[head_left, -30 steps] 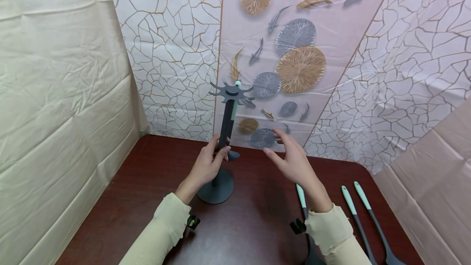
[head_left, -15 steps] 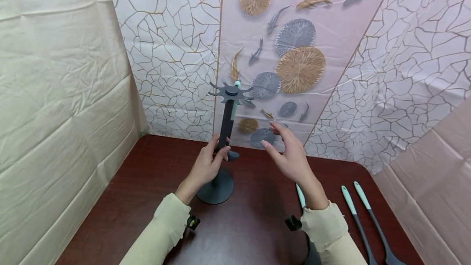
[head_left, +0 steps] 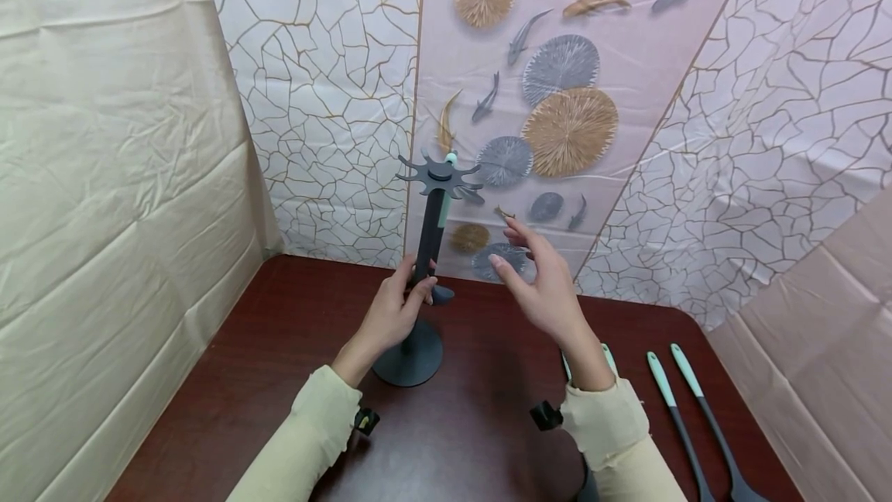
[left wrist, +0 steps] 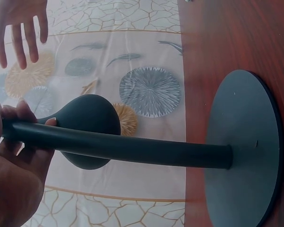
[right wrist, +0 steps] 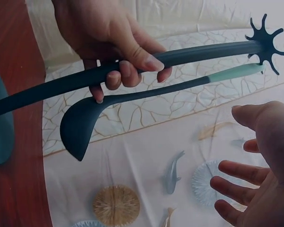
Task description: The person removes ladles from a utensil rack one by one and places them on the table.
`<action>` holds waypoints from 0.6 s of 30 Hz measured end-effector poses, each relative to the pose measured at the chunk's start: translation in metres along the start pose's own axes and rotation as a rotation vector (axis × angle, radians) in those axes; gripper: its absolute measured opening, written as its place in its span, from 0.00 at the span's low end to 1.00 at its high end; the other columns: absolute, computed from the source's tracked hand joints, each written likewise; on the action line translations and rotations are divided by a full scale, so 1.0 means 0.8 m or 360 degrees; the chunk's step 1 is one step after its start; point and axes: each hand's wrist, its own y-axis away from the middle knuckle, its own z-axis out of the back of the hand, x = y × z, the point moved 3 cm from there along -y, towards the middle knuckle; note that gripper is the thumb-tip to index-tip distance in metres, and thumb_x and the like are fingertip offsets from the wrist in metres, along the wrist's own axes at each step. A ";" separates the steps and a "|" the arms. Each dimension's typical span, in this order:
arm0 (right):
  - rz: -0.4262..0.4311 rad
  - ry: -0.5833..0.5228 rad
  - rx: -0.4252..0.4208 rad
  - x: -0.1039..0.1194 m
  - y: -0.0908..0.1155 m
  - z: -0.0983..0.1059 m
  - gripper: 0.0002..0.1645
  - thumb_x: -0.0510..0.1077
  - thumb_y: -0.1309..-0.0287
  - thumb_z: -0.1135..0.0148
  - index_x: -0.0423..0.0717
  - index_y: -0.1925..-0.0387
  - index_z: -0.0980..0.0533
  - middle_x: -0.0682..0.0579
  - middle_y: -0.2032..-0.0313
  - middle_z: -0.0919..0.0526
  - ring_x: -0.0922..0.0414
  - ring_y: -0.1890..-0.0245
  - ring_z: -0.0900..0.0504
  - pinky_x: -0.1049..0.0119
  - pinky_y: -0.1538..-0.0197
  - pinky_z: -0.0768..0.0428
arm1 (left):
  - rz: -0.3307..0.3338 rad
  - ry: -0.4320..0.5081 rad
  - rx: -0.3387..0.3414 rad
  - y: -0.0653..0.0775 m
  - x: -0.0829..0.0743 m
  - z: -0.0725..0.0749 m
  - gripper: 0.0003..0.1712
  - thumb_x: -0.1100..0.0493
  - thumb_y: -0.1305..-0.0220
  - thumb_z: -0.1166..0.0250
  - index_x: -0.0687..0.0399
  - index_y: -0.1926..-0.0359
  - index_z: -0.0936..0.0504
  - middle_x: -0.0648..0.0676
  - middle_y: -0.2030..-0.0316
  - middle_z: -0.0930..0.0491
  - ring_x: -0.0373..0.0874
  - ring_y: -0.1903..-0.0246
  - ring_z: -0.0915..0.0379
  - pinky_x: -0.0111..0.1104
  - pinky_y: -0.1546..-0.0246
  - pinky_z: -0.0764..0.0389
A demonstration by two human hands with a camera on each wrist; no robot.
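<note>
A dark utensil stand (head_left: 428, 235) with a hooked star-shaped top stands on its round base (head_left: 411, 359). My left hand (head_left: 390, 312) grips its post, thumb in front. Behind the post, a ladle (right wrist: 80, 127) with a mint-green handle (right wrist: 234, 72) hangs from the top, bowl down. A left fingertip lies close to the ladle's neck; whether it touches is unclear. To the right of the stand, my right hand (head_left: 547, 293) is raised in the air, fingers spread and slightly bent, holding nothing. In the right wrist view it is apart from the ladle's handle.
On the right of the dark red table (head_left: 474, 417) lie two utensils with mint-green handles, one left (head_left: 660, 378) and one right (head_left: 686, 370). More handles (head_left: 609, 357) show beside my right forearm, partly hidden. Patterned cloth (head_left: 334, 99) hangs behind the table.
My right hand has moved left and slightly up, nearer the stand, uncovering another handle beside the forearm. My left hand and the stand have stayed in place.
</note>
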 end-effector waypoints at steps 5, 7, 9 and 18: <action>0.0030 -0.0048 -0.0019 0.007 -0.006 -0.001 0.36 0.48 0.29 0.31 0.54 0.24 0.30 0.48 0.36 0.18 0.48 0.36 0.20 0.39 0.37 0.23 | 0.0007 -0.0022 0.0008 -0.002 0.020 -0.004 0.10 0.67 0.19 0.44 0.60 0.41 0.27 0.63 0.69 0.20 0.45 0.69 0.22 0.39 0.66 0.22; 0.0036 -0.0071 -0.0029 0.010 -0.008 -0.002 0.35 0.48 0.28 0.31 0.55 0.24 0.30 0.49 0.36 0.18 0.49 0.36 0.19 0.39 0.38 0.23 | 0.0011 -0.0033 0.0010 -0.003 0.031 -0.006 0.10 0.66 0.19 0.44 0.61 0.41 0.27 0.64 0.69 0.20 0.45 0.69 0.22 0.39 0.67 0.23; 0.0038 -0.0100 -0.0040 0.013 -0.010 -0.002 0.35 0.48 0.28 0.31 0.56 0.24 0.30 0.49 0.36 0.18 0.50 0.36 0.19 0.40 0.37 0.23 | 0.0007 -0.0048 0.0010 -0.003 0.038 -0.007 0.11 0.66 0.18 0.44 0.59 0.40 0.27 0.62 0.69 0.19 0.45 0.69 0.22 0.38 0.67 0.23; 0.0034 -0.0175 -0.0053 0.028 -0.021 -0.006 0.33 0.48 0.28 0.32 0.53 0.26 0.28 0.50 0.36 0.18 0.52 0.36 0.20 0.43 0.35 0.24 | -0.0009 -0.0056 0.0026 -0.001 0.038 -0.004 0.12 0.58 0.17 0.44 0.52 0.38 0.27 0.54 0.69 0.20 0.42 0.71 0.24 0.37 0.70 0.26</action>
